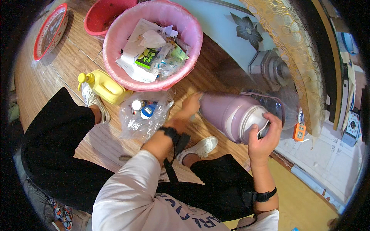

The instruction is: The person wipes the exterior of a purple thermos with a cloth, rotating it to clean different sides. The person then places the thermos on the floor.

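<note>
A purple vacuum flask (221, 111) with a pale lid (251, 119) is tilted over in front of me, its top to the right. My right hand (264, 138) grips the top, thumb and fingers around the lid's edge. At the other end my left hand (189, 106) holds the base, its fingers partly hidden and blurred. Below and left of that hand lies a clear plastic bag (157, 121) with a few bottles inside, one white-capped (137, 105) and one blue (148, 112).
A pink lined bin (107, 57) holds paper and wrappers. Beside it are a red basin (96, 20), a yellow pump jug (108, 88) and a red-rimmed tray (49, 34). A table with a lace-edged cover (289, 34) stands right, near an orange power strip (299, 132).
</note>
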